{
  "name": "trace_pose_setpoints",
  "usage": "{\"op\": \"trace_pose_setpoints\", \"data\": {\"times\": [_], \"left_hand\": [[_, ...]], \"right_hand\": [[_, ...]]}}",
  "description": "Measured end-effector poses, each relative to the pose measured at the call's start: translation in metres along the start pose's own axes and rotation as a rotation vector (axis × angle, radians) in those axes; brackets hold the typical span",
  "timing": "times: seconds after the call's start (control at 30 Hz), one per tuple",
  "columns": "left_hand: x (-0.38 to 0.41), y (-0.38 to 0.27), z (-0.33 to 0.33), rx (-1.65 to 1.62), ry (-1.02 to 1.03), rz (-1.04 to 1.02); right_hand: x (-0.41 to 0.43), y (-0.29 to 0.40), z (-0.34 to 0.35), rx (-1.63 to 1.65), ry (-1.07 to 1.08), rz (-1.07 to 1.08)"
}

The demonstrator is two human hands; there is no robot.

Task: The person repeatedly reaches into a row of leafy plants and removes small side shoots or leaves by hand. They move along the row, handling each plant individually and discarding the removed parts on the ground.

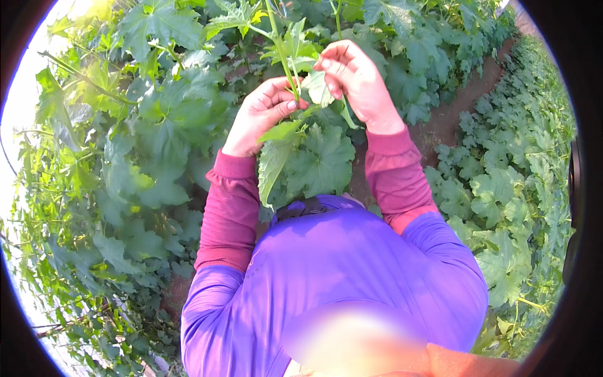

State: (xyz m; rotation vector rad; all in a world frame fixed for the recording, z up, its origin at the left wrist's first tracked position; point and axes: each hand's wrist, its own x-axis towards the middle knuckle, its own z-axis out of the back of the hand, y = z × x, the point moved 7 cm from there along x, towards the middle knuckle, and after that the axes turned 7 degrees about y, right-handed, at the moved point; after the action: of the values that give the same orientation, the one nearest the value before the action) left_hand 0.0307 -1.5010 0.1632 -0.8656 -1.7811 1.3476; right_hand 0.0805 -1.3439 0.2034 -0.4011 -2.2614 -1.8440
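Between thumb and fingers, my left hand (271, 110) pinches a green plant stem (282, 52) that rises to the top of the view. To its right, my right hand (351, 77) is raised, palm towards me, with its fingers curled and the thumb close to the fingertips. Whether something thin lies between those fingertips cannot be told. A pale leaf (318, 88) is between the two hands, beside the right fingers. Broad lobed leaves (322, 162) hang below the hands, in front of my body.
Dense leafy vines (165, 118) fill the left side and the top. On the right, a strip of bare brown soil (447, 118) runs beside another row of low leafy plants (499, 188). A long bare-ended stem (87, 77) sticks out at the upper left.
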Motion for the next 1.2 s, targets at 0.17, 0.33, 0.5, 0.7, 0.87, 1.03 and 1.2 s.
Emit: {"op": "trace_pose_setpoints", "data": {"times": [0.17, 0.33, 0.5, 0.7, 0.87, 1.03, 1.2], "left_hand": [[-0.012, -0.001, 0.008, -0.098, -0.029, -0.065], [-0.017, -0.012, 0.018, 0.014, -0.161, -0.155], [-0.006, -0.013, 0.009, 0.179, -0.233, -0.174], [-0.014, 0.003, 0.006, 0.079, -0.243, -0.17], [-0.02, 0.007, -0.005, 0.05, -0.266, -0.113], [-0.019, 0.009, -0.018, -0.04, -0.309, -0.049], [-0.023, 0.006, -0.023, -0.078, -0.261, -0.061]], "right_hand": [[-0.023, -0.014, -0.038, -0.11, 0.192, -0.031], [-0.004, -0.007, -0.055, -0.462, 0.165, 0.086], [0.005, -0.024, -0.036, -0.395, 0.126, 0.132], [0.003, -0.053, -0.018, -0.022, 0.222, -0.147], [-0.013, -0.107, 0.002, -0.144, 0.28, -0.294], [-0.061, -0.155, -0.013, -0.004, 0.54, -0.535], [-0.079, -0.166, -0.023, 0.063, 0.718, -0.48]]}}
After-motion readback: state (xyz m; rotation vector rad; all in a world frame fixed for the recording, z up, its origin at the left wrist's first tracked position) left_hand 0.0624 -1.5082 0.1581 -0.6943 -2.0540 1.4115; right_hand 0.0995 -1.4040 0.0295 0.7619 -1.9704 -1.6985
